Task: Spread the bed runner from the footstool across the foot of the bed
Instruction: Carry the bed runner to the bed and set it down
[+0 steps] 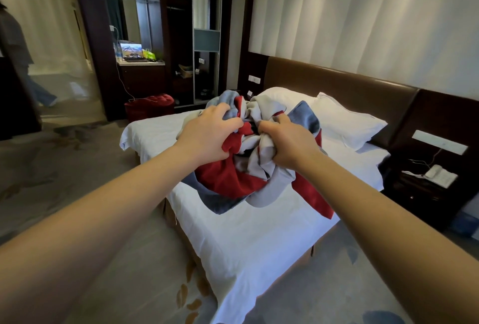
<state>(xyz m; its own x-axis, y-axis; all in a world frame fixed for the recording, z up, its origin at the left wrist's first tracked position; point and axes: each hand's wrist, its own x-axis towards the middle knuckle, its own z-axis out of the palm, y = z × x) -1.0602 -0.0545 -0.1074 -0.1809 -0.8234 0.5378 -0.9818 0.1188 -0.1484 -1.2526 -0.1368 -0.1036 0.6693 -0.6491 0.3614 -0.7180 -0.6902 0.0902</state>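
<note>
Both hands are gripping the bunched red, blue and grey fabric bed runner, holding it above the white-sheeted bed. The left hand and right hand are curling their fingers tight into its folds. A red round footstool is standing beyond the bed.

Lost in folds, blur and frame edges

The fingertips of the left hand and right hand are buried in the bunched bed runner. The bundle covers the middle of the bed and part of the pillow at its 12 o'clock. At 9 o'clock a person is blurred and cut off by the edge. At 10 o'clock the bed corner hides the lower part of the footstool, and the screen of the laptop is too small to read.
</note>
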